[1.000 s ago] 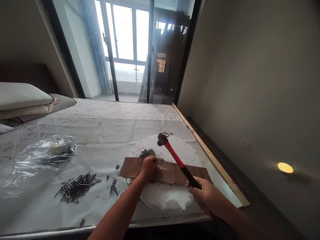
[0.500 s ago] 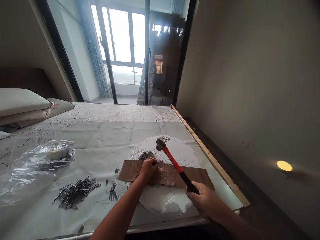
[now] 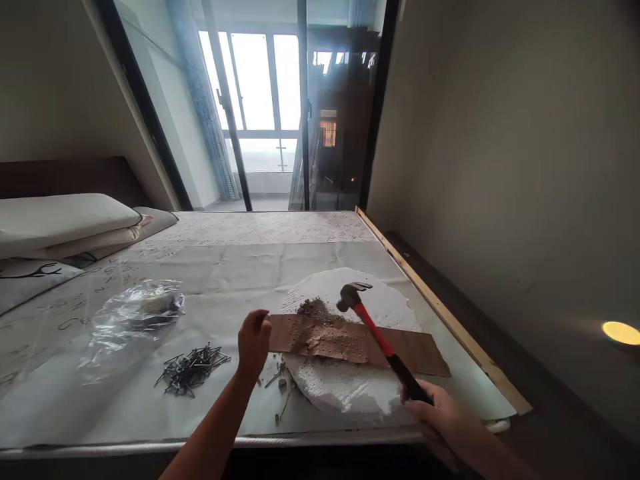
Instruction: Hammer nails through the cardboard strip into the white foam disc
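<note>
A brown wooden board (image 3: pixel 415 351) dotted with many small holes lies across a white foam disc (image 3: pixel 345 393) on the covered bed. My right hand (image 3: pixel 443 419) is closed round the black grip of a red-handled hammer (image 3: pixel 376 333), whose head hovers just above the board's far edge near a dark heap of grit (image 3: pixel 314 309). My left hand (image 3: pixel 254 341) is raised beside the board's left end, off the board. Its fingers are curled with thumb and forefinger together; what they pinch, if anything, is too small to see. A few loose nails (image 3: pixel 280 380) lie below it.
A pile of dark nails (image 3: pixel 193 367) lies on the sheet to the left, with a crumpled clear plastic bag (image 3: pixel 135 320) behind it. Pillows (image 3: pixel 65 223) are stacked at far left. A wooden rail (image 3: pixel 440 307) edges the bed on the right, beside the wall.
My left hand has lifted off the board and moved left past its end. The hammer head has swung a little right and stays low over the board. The camera view has shifted.
</note>
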`<state>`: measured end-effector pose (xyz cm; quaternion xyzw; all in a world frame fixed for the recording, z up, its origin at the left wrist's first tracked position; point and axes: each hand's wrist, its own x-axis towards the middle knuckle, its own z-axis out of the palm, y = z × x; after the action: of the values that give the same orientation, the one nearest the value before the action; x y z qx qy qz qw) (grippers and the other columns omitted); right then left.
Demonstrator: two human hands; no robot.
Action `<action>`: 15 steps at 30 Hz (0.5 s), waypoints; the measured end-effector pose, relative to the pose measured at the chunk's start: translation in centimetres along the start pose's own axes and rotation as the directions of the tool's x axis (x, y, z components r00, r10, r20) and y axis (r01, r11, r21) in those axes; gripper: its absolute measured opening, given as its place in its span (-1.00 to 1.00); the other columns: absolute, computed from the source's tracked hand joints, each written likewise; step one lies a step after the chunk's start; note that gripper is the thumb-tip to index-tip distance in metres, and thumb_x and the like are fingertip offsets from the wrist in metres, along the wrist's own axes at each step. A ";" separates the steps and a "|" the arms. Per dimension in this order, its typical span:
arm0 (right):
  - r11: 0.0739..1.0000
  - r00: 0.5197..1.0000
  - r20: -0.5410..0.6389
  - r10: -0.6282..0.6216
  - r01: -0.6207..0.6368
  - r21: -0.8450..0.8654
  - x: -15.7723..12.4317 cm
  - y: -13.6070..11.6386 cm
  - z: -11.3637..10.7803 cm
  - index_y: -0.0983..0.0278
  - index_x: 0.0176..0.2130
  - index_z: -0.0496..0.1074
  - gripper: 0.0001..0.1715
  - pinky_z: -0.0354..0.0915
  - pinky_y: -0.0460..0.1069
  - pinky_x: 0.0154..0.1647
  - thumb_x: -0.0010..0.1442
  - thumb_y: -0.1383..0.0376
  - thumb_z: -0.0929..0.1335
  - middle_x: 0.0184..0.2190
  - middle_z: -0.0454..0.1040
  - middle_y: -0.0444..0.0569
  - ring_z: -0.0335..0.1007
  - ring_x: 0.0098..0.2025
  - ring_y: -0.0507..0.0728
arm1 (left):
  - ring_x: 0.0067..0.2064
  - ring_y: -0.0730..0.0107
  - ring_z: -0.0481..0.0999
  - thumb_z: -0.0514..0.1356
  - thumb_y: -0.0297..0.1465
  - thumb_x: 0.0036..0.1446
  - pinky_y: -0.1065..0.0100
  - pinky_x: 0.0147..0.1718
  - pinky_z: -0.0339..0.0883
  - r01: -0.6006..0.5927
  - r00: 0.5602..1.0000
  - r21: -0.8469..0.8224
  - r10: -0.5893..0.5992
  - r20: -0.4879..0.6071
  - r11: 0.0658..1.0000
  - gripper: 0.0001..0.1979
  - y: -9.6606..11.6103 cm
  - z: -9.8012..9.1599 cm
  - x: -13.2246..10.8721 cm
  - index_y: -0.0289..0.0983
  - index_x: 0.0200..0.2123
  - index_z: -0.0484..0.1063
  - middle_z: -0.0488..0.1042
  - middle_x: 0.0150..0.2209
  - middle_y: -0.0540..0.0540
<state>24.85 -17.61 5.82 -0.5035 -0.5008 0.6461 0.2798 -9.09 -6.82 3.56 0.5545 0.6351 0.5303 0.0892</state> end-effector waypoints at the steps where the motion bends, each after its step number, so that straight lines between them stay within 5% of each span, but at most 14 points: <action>1: 1.000 1.000 0.003 0.010 -0.010 0.004 -0.5 0.9 -0.2 0.25 -0.33 0.18 -0.72 -0.26 -0.16 -0.80 0.02 0.10 0.21 -0.86 -0.04 -0.42 -0.17 -0.87 -0.09 | -0.38 0.39 0.43 0.01 -0.32 0.04 0.42 -0.39 0.29 0.036 0.999 0.046 -0.036 -0.012 0.998 -0.77 -1.6 -1.4 -0.5 -0.28 -0.28 0.37 0.46 -0.41 -0.05; 4: 0.998 0.999 -0.025 0.048 -0.047 0.032 -1.5 3.9 -1.1 0.29 -0.25 0.21 -0.59 -0.23 -0.16 -0.78 -0.01 0.05 0.24 -0.87 -0.08 -0.42 -0.25 -0.82 -0.09 | -0.39 0.33 0.45 0.05 -0.32 0.01 0.38 -0.37 0.29 0.072 0.983 0.264 -0.114 0.147 0.962 -0.81 -6.4 -4.5 -2.7 -0.27 -0.38 0.40 0.47 -0.44 -0.07; 7: 0.996 0.995 -0.050 0.091 -0.091 0.014 -2.1 6.1 -1.9 0.23 -0.29 0.27 -0.58 -0.11 -0.12 -0.79 -0.06 0.00 0.30 -0.86 -0.04 -0.35 -0.19 -0.81 -0.05 | -0.34 0.30 0.47 0.06 -0.38 0.02 0.39 -0.33 0.25 0.019 0.918 0.488 -0.209 0.337 0.872 -0.84 -9.5 -5.1 -4.6 -0.27 -0.45 0.42 0.50 -0.41 -0.10; 11: 0.991 0.989 -0.094 0.111 -0.117 -0.057 -3.6 6.3 -2.4 0.14 -0.43 0.30 -0.60 0.11 -0.03 -0.76 -0.13 -0.09 0.34 -0.83 0.04 -0.24 0.04 -0.78 0.06 | -0.30 0.30 0.46 0.08 -0.37 0.05 0.39 -0.34 0.21 -0.038 0.860 0.653 -0.307 0.406 0.756 -0.85 -9.9 -3.1 -5.9 -0.28 -0.44 0.42 0.48 -0.36 -0.12; 15: 0.991 0.983 -0.160 0.087 -0.102 -0.089 -5.5 5.3 -2.3 0.10 -0.37 0.34 -0.65 0.26 0.03 -0.64 -0.06 -0.07 0.32 -0.77 0.14 -0.17 0.22 -0.69 0.15 | -0.27 0.33 0.45 0.09 -0.42 0.04 0.39 -0.29 0.21 -0.159 0.788 0.631 -0.288 0.544 0.759 -0.86 -8.5 -0.6 -6.4 -0.28 -0.43 0.45 0.44 -0.27 -0.13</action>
<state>29.59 -23.37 2.98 -0.5887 -0.4837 0.5922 0.2624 -12.38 -10.81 -5.81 0.6673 0.7335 0.0649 0.1120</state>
